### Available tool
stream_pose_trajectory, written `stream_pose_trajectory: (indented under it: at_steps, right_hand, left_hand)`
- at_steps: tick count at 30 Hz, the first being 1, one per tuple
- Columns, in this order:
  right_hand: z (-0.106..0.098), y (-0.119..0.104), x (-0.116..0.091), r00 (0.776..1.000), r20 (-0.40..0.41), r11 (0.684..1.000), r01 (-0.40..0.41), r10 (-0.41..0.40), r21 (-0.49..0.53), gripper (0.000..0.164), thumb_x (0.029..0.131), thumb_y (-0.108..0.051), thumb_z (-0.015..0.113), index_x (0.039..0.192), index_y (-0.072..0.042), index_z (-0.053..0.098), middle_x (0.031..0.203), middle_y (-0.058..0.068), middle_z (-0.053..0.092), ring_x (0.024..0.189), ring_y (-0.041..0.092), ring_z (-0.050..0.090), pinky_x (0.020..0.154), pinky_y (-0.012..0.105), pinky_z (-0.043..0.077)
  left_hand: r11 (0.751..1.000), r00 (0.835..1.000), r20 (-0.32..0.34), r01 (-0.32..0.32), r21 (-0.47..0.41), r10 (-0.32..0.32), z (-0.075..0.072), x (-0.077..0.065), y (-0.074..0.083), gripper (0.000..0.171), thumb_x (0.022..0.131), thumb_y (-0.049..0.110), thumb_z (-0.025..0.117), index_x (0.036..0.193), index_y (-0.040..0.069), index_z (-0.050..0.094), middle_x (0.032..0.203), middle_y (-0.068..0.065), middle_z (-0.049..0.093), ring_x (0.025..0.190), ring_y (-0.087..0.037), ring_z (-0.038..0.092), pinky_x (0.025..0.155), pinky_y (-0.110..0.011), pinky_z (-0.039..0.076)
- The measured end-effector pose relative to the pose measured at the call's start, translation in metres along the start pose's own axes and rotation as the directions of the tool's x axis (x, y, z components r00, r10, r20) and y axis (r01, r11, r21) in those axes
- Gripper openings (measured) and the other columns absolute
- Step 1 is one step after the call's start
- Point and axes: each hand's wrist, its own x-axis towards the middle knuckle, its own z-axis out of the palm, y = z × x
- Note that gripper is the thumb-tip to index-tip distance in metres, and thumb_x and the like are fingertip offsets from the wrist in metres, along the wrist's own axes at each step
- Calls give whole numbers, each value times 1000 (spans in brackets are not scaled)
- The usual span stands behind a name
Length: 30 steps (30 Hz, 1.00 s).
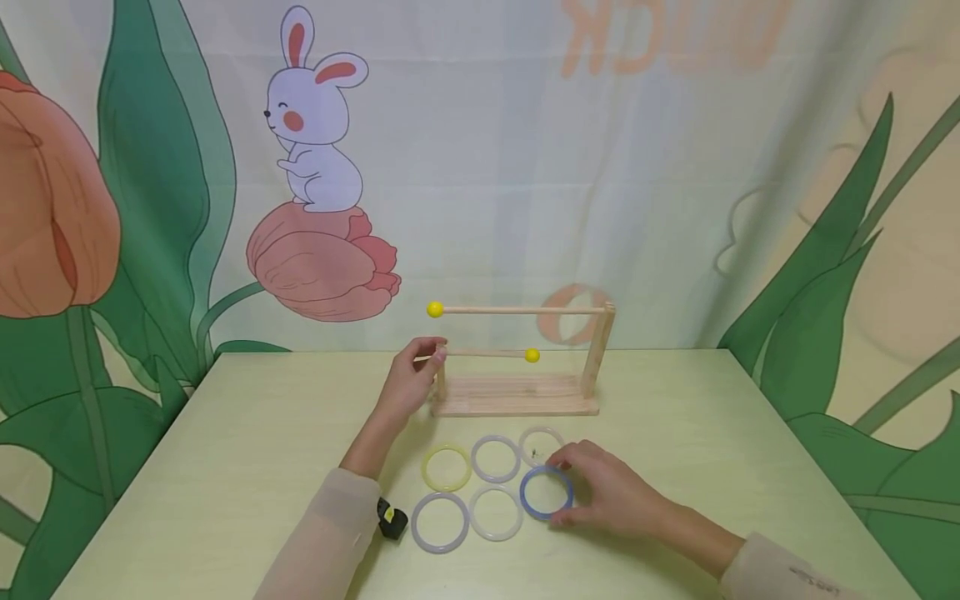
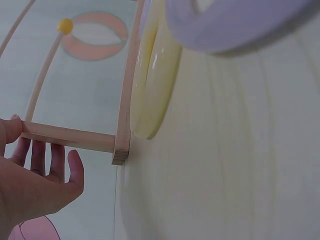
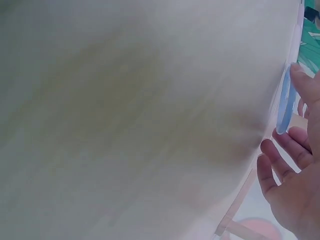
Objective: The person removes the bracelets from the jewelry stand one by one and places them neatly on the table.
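A wooden stand point(image 1: 517, 408) has a long upper rod and a shorter lower rod, each tipped with a yellow ball. My left hand point(image 1: 408, 379) grips the top of its short post point(image 2: 75, 137), thumb on one side and fingers on the other. On the table in front, my right hand point(image 1: 611, 492) spans a blue ring point(image 1: 523, 493), thumb at the near edge and fingertips at the far edge. In the right wrist view, thumb and forefinger sit at opposite ends of the blue ring point(image 3: 286, 105), while the other fingers are loosely bent.
Beside the blue ring lie a yellow ring point(image 1: 424, 471), a purple ring point(image 1: 414, 522), a whitish ring point(image 1: 496, 538), a lavender ring point(image 1: 496, 481) and a pale pink ring point(image 1: 542, 429). A small black device point(image 1: 392, 521) is at the left wrist. Behind the table point(image 1: 675, 392) hangs a printed curtain point(image 1: 480, 167).
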Motion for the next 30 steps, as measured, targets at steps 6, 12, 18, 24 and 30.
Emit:
stream_pose_trajectory:
  at_steps: [6, 12, 18, 24, 30]
  right_hand:
    - [0, -3, -1, 1000, -6, 999, 26, -26, -39, 70, 78, -54, 92, 130, -17, 65, 124, -6, 65, 115, 12, 59, 101, 40, 53]
    - [2, -3, -1, 1000, -5, 997, 27, -28, -74, 70, 77, -47, 95, 132, -18, 64, 124, -7, 65, 115, 6, 56, 101, 39, 54]
    - [3, -2, -2, 999, -10, 995, 40, -41, -93, 70, 77, -47, 95, 132, -17, 63, 123, -8, 64, 114, 5, 55, 100, 38, 54]
    - [3, -1, -2, 997, -18, 992, 73, -75, -106, 70, 79, -50, 93, 132, -16, 62, 121, -8, 65, 112, 6, 54, 99, 38, 54]
    - [3, -2, -1, 997, -10, 993, 74, -76, -94, 69, 81, -50, 92, 133, -16, 62, 123, -7, 64, 114, 8, 55, 100, 39, 53]
  left_hand:
    - [1000, 1000, -5, 9, -2, -9, 0, 0, -1, 32, 111, 28, 60, 139, 13, 64, 139, -11, 60, 125, -29, 61, 102, -48, 53]
    - [1000, 1000, -5, 11, -1, -11, 1, 0, -1, 33, 110, 29, 61, 140, 14, 64, 140, -11, 59, 126, -29, 61, 103, -48, 53]
    - [1000, 1000, -2, 7, -8, -7, 1, 1, 0, 35, 110, 29, 60, 141, 12, 63, 139, -11, 60, 127, -29, 60, 102, -47, 53]
    - [1000, 1000, -5, 12, -5, -12, 2, 1, 1, 34, 110, 30, 60, 140, 13, 64, 139, -10, 60, 126, -29, 61, 102, -47, 53]
    - [1000, 1000, -7, 14, 0, -14, 0, 0, 1, 33, 110, 29, 61, 139, 14, 64, 139, -10, 60, 126, -28, 61, 102, -46, 53]
